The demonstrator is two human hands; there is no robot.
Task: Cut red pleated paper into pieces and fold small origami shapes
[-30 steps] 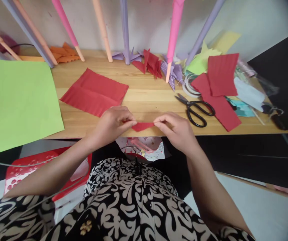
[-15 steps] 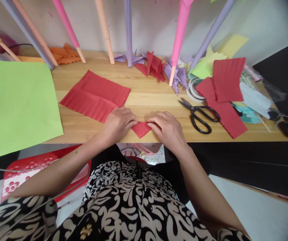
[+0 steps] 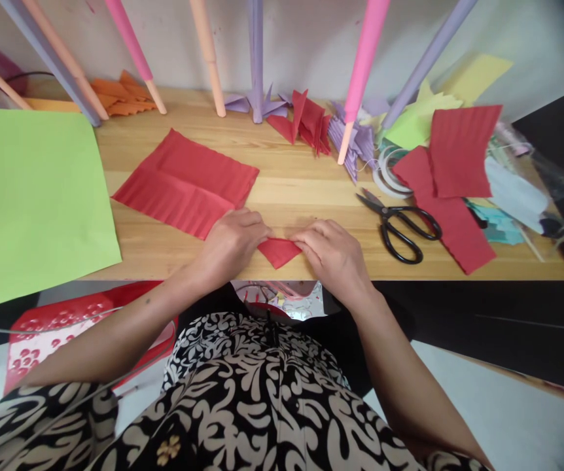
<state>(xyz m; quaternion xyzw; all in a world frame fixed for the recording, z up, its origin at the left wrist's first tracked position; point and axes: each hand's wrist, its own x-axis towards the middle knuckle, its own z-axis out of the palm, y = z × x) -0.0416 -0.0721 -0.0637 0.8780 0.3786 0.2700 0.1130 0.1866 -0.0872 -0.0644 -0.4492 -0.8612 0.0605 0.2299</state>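
Note:
A small folded piece of red paper lies near the front edge of the wooden table, one pointed corner toward me. My left hand is closed on its left end, the fingertips pressing the upper folded edge. At the opposite end my right hand pinches the same edge. Fingers partly hide both ends of the paper. Just beyond my left hand is a larger creased red sheet, which that hand partly overlaps. Black-handled scissors rest to the right of my right hand, blades pointing up and left.
A big green sheet covers the table's left side. Pink, peach and purple paper tubes lean along the back. Folded red pieces and orange pieces lie there. At right are tape rolls and red scraps.
The view has shifted slightly, so the table items sit a little differently in frame. My right hand has moved slightly right along the folded edge; both hands still hold the paper.

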